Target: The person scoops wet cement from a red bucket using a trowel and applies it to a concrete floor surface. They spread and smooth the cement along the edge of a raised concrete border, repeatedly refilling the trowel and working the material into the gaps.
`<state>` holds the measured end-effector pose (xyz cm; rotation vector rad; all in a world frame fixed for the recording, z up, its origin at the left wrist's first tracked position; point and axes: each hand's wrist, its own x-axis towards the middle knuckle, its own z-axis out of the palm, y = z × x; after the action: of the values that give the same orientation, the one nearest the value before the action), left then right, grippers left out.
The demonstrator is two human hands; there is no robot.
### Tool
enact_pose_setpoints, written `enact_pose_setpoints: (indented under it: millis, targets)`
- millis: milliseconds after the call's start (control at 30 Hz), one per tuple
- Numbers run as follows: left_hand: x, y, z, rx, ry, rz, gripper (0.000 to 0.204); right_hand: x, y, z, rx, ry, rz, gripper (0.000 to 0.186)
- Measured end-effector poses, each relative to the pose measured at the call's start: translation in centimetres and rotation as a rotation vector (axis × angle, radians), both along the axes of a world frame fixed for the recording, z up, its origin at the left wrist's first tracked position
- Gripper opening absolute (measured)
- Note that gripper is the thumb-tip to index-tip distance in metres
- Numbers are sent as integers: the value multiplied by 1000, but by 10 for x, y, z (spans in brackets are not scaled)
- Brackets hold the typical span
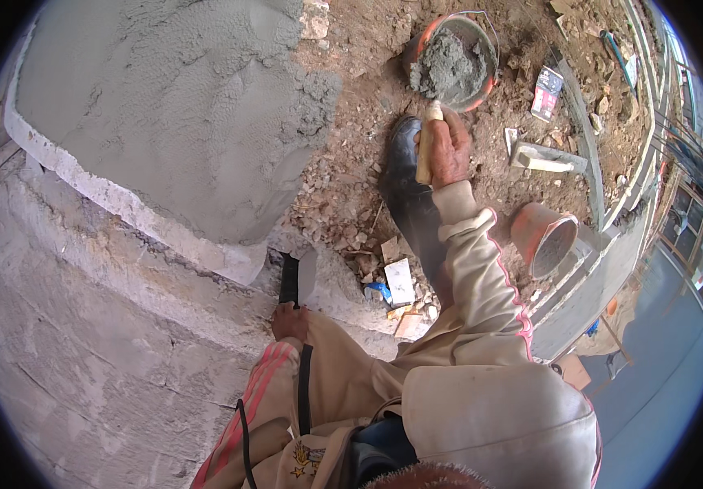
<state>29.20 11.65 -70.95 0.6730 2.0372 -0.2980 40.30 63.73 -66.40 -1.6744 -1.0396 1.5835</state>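
My right hand (449, 148) is closed round the pale wooden handle (425, 151) of a tool whose working end I cannot see. It is above my black rubber boot (408, 187), just on the near side of an orange bucket (488, 91) holding wet grey mortar (449, 65). My left hand (290, 321) is low by the wall's edge, at the near end of a narrow black strip (289, 279). Its fingers are mostly hidden, and whether they grip the strip is unclear. Beyond it spreads a slab of wet grey mortar (164, 106) with a rough right edge.
A second orange bucket (531, 228) lies tilted at right. Near it are a float with a pale handle (547, 159) and a red-and-white packet (546, 94). Rubble (339, 187) and a white tile piece (400, 282) litter the dirt. A rough concrete wall (123, 326) runs along the left.
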Motion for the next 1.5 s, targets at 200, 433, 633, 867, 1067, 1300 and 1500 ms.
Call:
enact_pose_setpoints:
  millis: [200, 433, 633, 867, 1067, 1300, 1500]
  targets:
    - [-4, -7, -6, 75, -2, 37, 51, -145, -57, -74, 259, -417, -86, 40]
    - [-8, -22, -3, 67, 2, 71, 50, -101, -112, -62, 90, -59, -84, 43]
    - [-14, -19, -1, 131, 4, 114, 49, -78, -73, -74, -137, 24, -3, 34]
    - [-15, -2, 3, 81, -15, 46, 45, -65, -72, -66, -226, -180, 214, 50]
    - [-6, -11, -8, 111, 12, 15, 44, 34, 0, -49, 141, -771, 347, 44]
    - [-7, 6, -1, 26, -34, 56, 45, 80, 193, -62, 191, -1601, 832, 25]
    - [4, 17, -10, -62, -74, 15, 48, 64, 200, -105, 507, -1545, 1276, 25]
